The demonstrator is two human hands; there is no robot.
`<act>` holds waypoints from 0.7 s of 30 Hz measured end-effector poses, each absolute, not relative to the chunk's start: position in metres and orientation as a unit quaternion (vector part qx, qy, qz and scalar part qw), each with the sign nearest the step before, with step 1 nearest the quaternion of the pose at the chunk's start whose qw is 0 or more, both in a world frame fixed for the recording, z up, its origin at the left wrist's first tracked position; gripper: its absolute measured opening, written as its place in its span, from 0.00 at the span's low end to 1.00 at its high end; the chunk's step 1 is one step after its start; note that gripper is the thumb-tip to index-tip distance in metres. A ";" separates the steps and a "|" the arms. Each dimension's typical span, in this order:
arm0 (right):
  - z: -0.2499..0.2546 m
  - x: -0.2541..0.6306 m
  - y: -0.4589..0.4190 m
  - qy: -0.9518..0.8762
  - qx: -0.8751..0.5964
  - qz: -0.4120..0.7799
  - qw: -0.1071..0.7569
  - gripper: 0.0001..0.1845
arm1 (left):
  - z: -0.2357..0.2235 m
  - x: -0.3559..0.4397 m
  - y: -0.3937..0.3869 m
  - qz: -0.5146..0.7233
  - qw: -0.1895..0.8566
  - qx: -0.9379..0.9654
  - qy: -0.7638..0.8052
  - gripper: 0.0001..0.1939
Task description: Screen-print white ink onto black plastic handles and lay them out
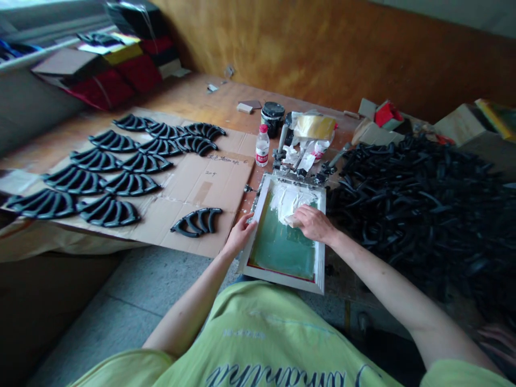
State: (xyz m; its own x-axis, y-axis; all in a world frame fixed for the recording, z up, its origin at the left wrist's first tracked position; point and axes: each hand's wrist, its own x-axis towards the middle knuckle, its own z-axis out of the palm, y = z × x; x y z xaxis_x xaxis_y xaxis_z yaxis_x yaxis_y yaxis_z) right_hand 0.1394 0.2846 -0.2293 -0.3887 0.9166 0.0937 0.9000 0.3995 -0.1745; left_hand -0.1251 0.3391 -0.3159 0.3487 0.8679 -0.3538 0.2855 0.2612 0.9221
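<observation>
A white-framed printing screen (258,215) with green mesh lies in front of me, white ink spread over its far end. My right hand (312,223) is closed on a small pale squeegee (291,220) pressed onto the mesh at the edge of the ink. At the screen's left frame edge rests my left hand (241,235), its fingers curled around the frame. Just left of that hand, a group of black curved plastic pieces (196,221) lies on a sheet of cardboard (201,188).
Several fanned groups of black pieces (108,172) lie in rows on the cardboard. A large heap of black pieces (423,209) fills the right side. Behind the screen stand a small bottle (262,145), a black jar (273,115) and ink-smeared rags (306,142).
</observation>
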 end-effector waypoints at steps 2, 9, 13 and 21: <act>-0.226 0.141 0.289 -0.824 -0.554 0.057 0.102 0.03 | -0.315 -0.125 0.339 0.242 0.603 0.560 0.514 0.31; -0.244 0.132 0.272 -0.814 -0.561 -0.016 0.150 0.06 | -0.309 -0.126 0.338 0.251 0.632 0.528 0.509 0.34; -0.230 0.139 0.283 -0.796 -0.579 0.032 0.175 0.07 | -0.299 -0.126 0.338 0.254 0.632 0.526 0.510 0.36; -0.189 0.209 0.344 -0.602 -0.765 -0.011 0.228 0.29 | -0.218 -0.121 0.350 0.312 0.624 0.558 0.450 0.30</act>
State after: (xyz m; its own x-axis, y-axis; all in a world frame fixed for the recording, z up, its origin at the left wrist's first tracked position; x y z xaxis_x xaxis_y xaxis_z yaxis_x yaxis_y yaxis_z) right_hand 0.2094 0.3437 -0.1887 0.2757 0.9159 0.2918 0.9262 -0.1719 -0.3355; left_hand -0.1211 0.3502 -0.2177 0.4009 0.8910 -0.2132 0.1130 0.1829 0.9766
